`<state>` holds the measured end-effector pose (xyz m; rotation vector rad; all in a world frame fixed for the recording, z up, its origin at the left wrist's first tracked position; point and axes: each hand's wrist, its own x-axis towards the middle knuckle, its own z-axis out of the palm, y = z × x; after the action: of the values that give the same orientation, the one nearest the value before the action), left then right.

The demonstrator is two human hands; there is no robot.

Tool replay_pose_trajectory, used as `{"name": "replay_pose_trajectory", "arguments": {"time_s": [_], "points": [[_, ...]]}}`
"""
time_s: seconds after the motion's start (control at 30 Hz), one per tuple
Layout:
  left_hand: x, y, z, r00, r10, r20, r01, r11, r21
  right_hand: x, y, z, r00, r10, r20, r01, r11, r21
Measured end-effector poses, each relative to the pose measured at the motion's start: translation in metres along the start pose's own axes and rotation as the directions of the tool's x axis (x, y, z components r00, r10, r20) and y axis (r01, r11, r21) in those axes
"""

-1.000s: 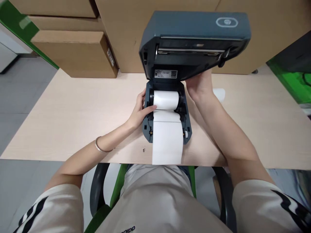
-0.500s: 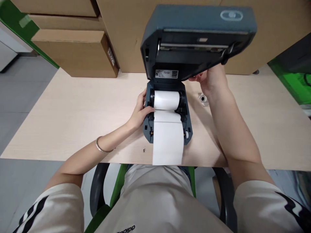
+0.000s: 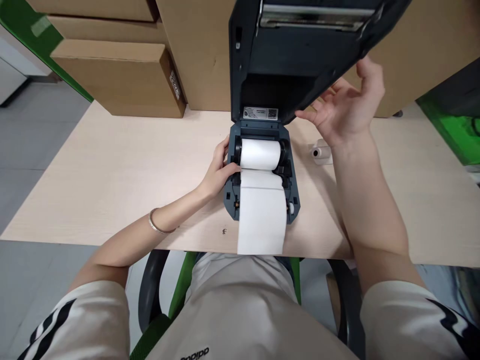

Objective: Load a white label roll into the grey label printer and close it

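A dark label printer [image 3: 294, 192] stands on the table with its lid [image 3: 285, 55] tilted up. Inside the base lies a white paper roll [image 3: 260, 154], and its strip [image 3: 261, 215] runs forward over the table's front edge. My left hand [image 3: 217, 172] grips the left side of the base, thumb on the rim beside the roll. At the right edge of the raised lid is my right hand [image 3: 345, 105], its fingers spread and fingertips touching or very near the lid. Nothing lies in its palm.
A small white roll [image 3: 321, 152] lies on the table [image 3: 150, 165] right of the printer, beside my right forearm. Behind stand cardboard boxes, one flat box [image 3: 116, 80] at the back left and a large one [image 3: 198, 55] behind the printer.
The lid has swung further up and back, showing more of its underside. My right hand has moved up and right along it, and its fingers have spread. My left hand stays on the base.
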<state>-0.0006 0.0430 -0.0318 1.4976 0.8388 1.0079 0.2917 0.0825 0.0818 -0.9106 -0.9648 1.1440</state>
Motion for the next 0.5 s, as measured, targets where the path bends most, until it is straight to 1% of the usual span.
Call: {"name": "replay_pose_trajectory", "arguments": {"time_s": [0.17, 0.23, 0.3, 0.37, 0.4, 0.47, 0.5], "points": [[0.002, -0.001, 0.000, 1.000, -0.008, -0.020, 0.008, 1.000, -0.026, 0.004, 0.012, -0.012, 0.996, 0.011, 0.090, -0.023, 0.990, 0.136], [0.003, -0.003, 0.000, 1.000, 0.002, -0.017, -0.002, 1.000, -0.019, 0.005, 0.015, -0.014, 0.996, -0.007, 0.084, -0.010, 0.979, 0.204], [0.004, -0.005, -0.001, 1.000, 0.010, -0.012, -0.010, 1.000, -0.005, 0.007, 0.017, -0.012, 0.997, -0.014, 0.070, -0.001, 0.977, 0.214], [0.003, -0.005, -0.001, 1.000, 0.015, -0.010, -0.014, 1.000, 0.013, 0.008, 0.017, -0.009, 0.999, -0.010, 0.032, 0.004, 0.986, 0.168], [0.003, -0.005, 0.000, 1.000, 0.017, -0.014, -0.017, 1.000, 0.020, 0.008, 0.015, -0.007, 1.000, 0.001, 0.023, -0.004, 0.993, 0.115], [0.002, -0.002, 0.001, 0.999, 0.028, -0.040, -0.027, 0.999, 0.031, 0.007, 0.007, -0.003, 1.000, 0.023, 0.016, -0.022, 0.996, -0.088], [0.002, -0.001, 0.001, 0.997, 0.036, -0.062, -0.034, 0.999, 0.039, 0.005, 0.002, -0.001, 0.999, 0.034, 0.011, -0.031, 0.977, -0.211]]}}
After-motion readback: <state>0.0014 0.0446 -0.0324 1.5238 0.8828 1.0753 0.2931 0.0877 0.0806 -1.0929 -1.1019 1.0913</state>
